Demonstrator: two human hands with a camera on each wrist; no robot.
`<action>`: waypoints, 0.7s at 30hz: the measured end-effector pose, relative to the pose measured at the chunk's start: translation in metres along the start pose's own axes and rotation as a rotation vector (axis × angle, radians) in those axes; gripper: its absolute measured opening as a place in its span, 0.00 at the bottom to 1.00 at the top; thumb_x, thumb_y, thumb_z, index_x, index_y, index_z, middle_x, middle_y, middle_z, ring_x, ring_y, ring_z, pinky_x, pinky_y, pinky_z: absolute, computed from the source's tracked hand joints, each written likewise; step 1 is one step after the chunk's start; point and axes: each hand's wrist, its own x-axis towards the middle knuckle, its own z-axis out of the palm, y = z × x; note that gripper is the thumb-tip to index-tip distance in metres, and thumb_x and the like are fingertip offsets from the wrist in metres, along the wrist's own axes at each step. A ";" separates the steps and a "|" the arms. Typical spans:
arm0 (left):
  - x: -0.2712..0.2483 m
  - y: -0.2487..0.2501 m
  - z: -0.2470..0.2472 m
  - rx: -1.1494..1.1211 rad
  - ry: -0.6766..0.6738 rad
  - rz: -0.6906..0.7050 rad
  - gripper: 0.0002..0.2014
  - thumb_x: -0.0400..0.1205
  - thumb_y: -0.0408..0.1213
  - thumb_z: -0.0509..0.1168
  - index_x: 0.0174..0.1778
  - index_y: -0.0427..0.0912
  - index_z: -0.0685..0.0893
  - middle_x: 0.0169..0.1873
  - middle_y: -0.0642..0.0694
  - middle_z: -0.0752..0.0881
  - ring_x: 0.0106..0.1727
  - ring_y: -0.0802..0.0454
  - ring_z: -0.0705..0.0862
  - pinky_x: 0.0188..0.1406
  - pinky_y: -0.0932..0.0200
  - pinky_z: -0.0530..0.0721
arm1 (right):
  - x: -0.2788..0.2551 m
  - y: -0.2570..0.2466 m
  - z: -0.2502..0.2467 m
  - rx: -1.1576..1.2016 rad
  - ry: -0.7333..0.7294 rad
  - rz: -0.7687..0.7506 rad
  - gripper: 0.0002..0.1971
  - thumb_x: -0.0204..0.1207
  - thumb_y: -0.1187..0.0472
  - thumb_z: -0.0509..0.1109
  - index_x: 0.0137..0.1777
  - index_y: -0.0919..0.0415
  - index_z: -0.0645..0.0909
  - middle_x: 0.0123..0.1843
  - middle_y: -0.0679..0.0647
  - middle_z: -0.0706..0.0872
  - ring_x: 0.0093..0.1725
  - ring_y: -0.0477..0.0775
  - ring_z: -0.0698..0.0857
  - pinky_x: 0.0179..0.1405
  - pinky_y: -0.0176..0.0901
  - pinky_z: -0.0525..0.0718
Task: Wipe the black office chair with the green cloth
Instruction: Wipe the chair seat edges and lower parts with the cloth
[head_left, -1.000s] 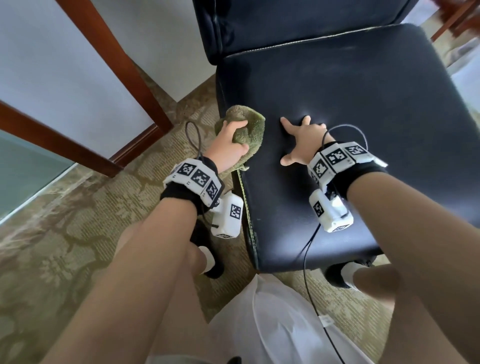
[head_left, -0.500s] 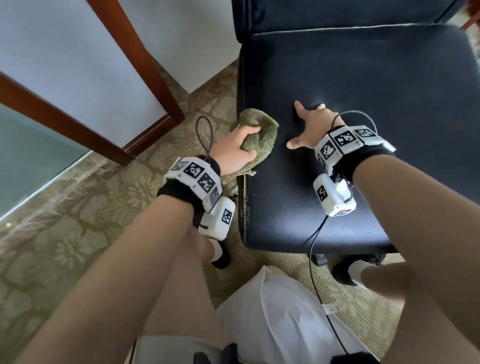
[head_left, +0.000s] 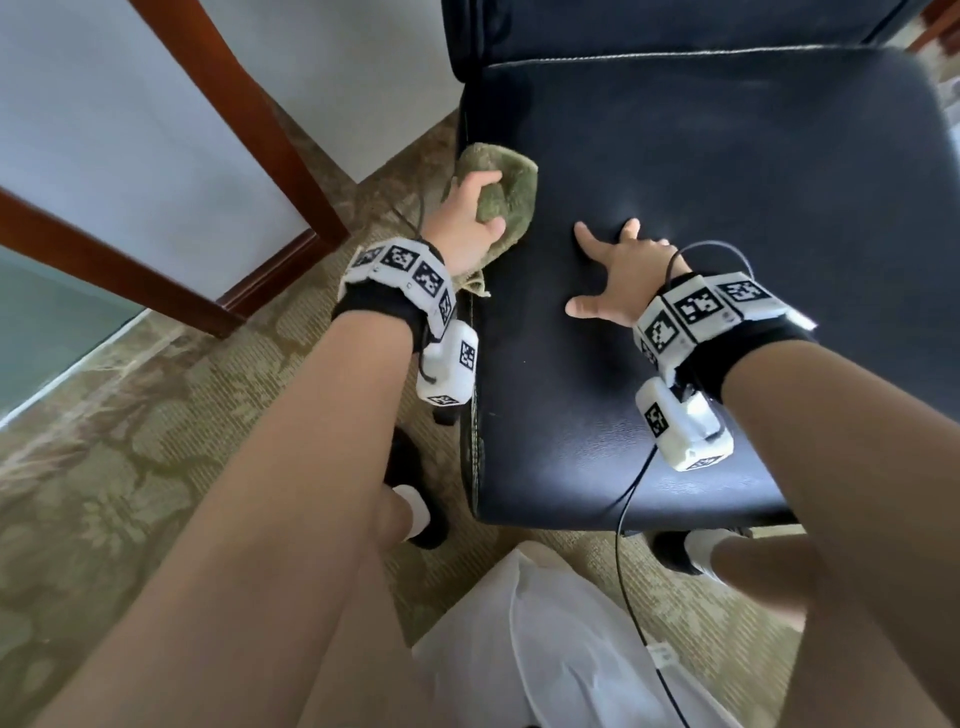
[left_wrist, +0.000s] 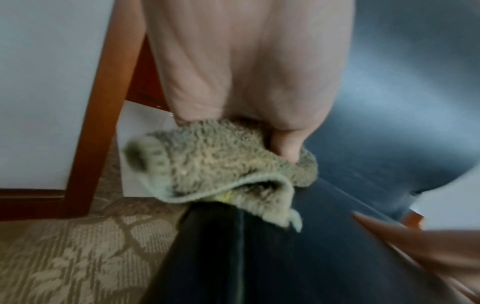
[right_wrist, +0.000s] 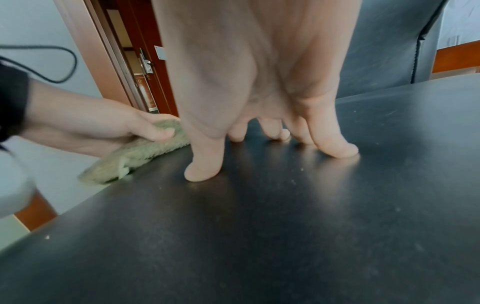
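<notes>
Centrally in the head view, the left hand (head_left: 470, 223) is seen curled round the green cloth (head_left: 506, 195), which is bunched under the fingers and thumb at the left edge of the black office chair (head_left: 727, 208) seat. In the left wrist view the cloth (left_wrist: 221, 164) is shown gripped from above, its folded hem draped over the seat's corner seam at the middle of the frame; that picture is blurred. A loose end of the cloth is seen hanging past the seat edge below the wrist.

To the right of it, just apart from the cloth, the right hand (head_left: 621, 273) is planted on the seat with its fingers spread. In the right wrist view the fingertips (right_wrist: 337, 150) are pressed onto the glossy black surface with the palm raised, and nothing is held; the left hand (right_wrist: 103, 125) and the cloth (right_wrist: 140, 156) are seen at the left of that frame, at the seat's rim.

Both wrists are wrapped in black bands carrying white blocks printed with square markers, and a thin black cable (head_left: 623, 519) is trailed from the right one down the lower middle of the frame. Patterned olive carpet (head_left: 130, 467) is spread across the lower left, and dark wooden framing (head_left: 249, 119) against a pale wall fills the upper left. White fabric (head_left: 545, 649) is visible at the bottom centre.
</notes>
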 end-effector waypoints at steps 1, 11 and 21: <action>0.008 -0.001 -0.004 -0.029 0.017 -0.012 0.25 0.86 0.38 0.56 0.79 0.53 0.61 0.74 0.43 0.71 0.66 0.45 0.76 0.57 0.62 0.69 | 0.001 0.000 0.000 -0.003 -0.006 -0.001 0.45 0.74 0.35 0.64 0.82 0.43 0.39 0.82 0.70 0.45 0.74 0.76 0.65 0.72 0.59 0.69; 0.064 0.004 -0.023 -0.170 0.083 -0.060 0.25 0.86 0.40 0.56 0.79 0.56 0.61 0.76 0.47 0.69 0.72 0.48 0.72 0.58 0.69 0.63 | 0.007 -0.005 0.001 -0.003 -0.055 0.029 0.46 0.75 0.34 0.62 0.82 0.44 0.36 0.82 0.71 0.42 0.75 0.80 0.59 0.71 0.63 0.69; 0.033 0.003 -0.023 0.035 0.027 0.045 0.24 0.86 0.37 0.56 0.80 0.46 0.61 0.68 0.32 0.76 0.59 0.39 0.77 0.46 0.62 0.65 | 0.009 -0.009 -0.001 0.008 -0.040 0.062 0.43 0.77 0.36 0.60 0.82 0.44 0.37 0.82 0.71 0.42 0.76 0.79 0.60 0.72 0.63 0.68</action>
